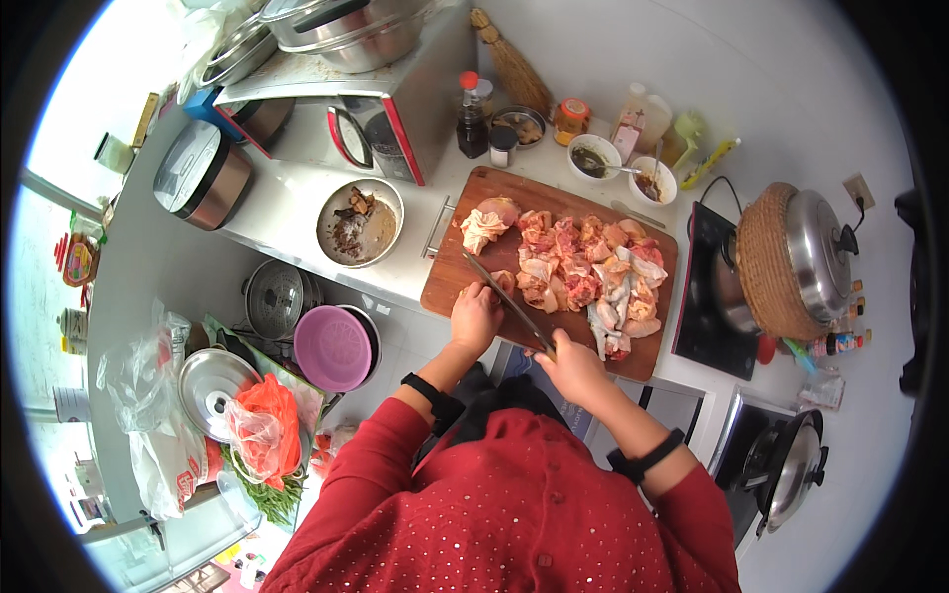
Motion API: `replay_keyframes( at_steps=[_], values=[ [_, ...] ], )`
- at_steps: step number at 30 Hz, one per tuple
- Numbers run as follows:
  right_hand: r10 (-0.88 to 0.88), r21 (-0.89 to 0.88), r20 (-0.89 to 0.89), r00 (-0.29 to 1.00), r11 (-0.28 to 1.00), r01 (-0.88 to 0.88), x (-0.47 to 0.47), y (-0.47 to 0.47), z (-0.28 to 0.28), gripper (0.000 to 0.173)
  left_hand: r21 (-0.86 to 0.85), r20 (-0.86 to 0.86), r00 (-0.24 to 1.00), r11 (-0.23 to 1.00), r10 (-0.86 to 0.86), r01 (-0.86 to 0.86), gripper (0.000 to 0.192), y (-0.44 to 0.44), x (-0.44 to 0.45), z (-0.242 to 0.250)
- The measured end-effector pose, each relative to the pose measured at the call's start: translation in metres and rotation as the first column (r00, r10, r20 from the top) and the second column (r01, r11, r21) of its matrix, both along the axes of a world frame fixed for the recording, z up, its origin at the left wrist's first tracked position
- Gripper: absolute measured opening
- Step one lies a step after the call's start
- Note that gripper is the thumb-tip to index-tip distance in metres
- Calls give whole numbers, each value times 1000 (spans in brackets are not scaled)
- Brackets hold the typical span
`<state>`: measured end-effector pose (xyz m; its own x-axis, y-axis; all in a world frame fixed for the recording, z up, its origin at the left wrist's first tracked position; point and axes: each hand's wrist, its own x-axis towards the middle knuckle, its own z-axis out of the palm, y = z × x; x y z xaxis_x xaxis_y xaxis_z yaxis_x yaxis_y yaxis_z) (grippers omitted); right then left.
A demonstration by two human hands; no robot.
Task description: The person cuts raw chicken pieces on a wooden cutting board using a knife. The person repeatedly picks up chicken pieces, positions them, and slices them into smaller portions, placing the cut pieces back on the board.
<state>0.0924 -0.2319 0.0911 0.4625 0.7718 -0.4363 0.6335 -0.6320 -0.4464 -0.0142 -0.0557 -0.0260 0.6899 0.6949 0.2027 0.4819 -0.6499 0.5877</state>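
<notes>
On a wooden cutting board [482,185], my right hand [577,365] is closed round the handle of a kitchen knife [511,302], whose blade points up and left. My left hand [475,315] holds a small piece of raw chicken [503,280] at the board's near left edge, beside the blade. Many chopped raw chicken pieces [567,259] cover the middle and right of the board. A larger chicken piece with loose skin [485,224] lies at its upper left, beyond the knife tip.
Left of the board stands a metal bowl of seasonings [361,223]. Behind it are two white bowls [594,157] with sauces, a soy sauce bottle [472,122] and jars. An induction cooktop [700,296] with a steamer pot [786,259] stands right. A purple basin [332,348] sits lower left.
</notes>
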Motion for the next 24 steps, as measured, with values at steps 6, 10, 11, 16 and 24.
replay_keyframes(
  at_steps=[6,10,11,16,24],
  values=[
    [1,72,38,999,997,-3,-5,32,-13,37,-4,15,1000,1000,-15,15,21,3,-2,2],
    [-4,-22,40,999,1000,5,2,-19,-4,39,-50,-17,986,985,165,-166,18,28,-9,7],
    [-21,-36,33,999,999,22,4,-33,-3,39,-67,-31,980,977,199,-200,18,33,-13,8],
    [-287,40,-116,951,955,293,3,-59,-5,45,-391,13,937,865,348,-316,18,48,-13,26],
    [-496,389,-263,828,731,561,0,-67,-6,40,-614,332,940,774,78,152,26,34,81,83]
  ],
)
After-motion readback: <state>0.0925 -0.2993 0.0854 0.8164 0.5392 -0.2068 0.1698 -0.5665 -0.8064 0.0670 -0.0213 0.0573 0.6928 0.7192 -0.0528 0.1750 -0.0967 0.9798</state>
